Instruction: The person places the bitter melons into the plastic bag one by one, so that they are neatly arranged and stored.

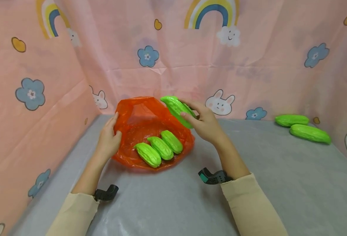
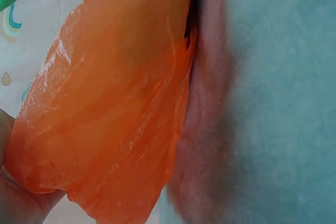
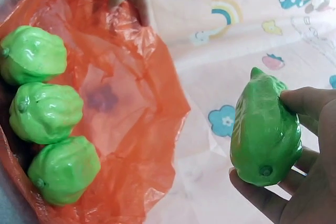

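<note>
Head view: right fingers [image 1: 194, 105] pinch a glossy, ridged, bright-green gourd [image 1: 173, 104]; left fingers [image 1: 112, 122] pinch a translucent orange bag [image 1: 136, 129].

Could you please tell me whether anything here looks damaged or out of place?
Nothing stands out; no damage shows: three green gourds lie side by side in the orange bag, the right hand holds another gourd, and two more lie together at far right.
</note>
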The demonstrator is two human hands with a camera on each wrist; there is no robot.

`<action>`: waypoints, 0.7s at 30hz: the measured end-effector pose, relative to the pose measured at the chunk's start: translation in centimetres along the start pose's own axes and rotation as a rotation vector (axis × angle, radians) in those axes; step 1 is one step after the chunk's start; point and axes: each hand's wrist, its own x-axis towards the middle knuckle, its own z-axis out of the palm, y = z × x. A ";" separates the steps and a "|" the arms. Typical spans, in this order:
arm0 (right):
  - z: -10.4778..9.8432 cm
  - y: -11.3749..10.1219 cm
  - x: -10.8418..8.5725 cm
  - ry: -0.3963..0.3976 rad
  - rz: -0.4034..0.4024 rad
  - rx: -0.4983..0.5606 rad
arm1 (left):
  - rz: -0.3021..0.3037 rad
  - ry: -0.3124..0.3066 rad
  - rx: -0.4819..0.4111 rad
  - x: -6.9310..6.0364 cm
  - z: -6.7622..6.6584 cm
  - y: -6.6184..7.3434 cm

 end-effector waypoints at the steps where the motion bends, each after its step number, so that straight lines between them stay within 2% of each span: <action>1: 0.0 0.1 0.0 -0.006 0.005 0.000 | -0.005 -0.002 0.000 0.0 0.0 0.0; 6: 0.3 0.5 0.1 0.003 -0.005 -0.018 | -0.022 -0.014 -0.001 0.0 -0.2 -0.1; 16: 1.5 1.4 0.3 0.022 -0.077 0.044 | -0.020 -0.019 0.006 -0.1 -0.1 -0.2; 21: 1.9 1.7 0.3 0.009 -0.118 0.007 | -0.022 -0.019 0.005 0.0 -0.1 -0.1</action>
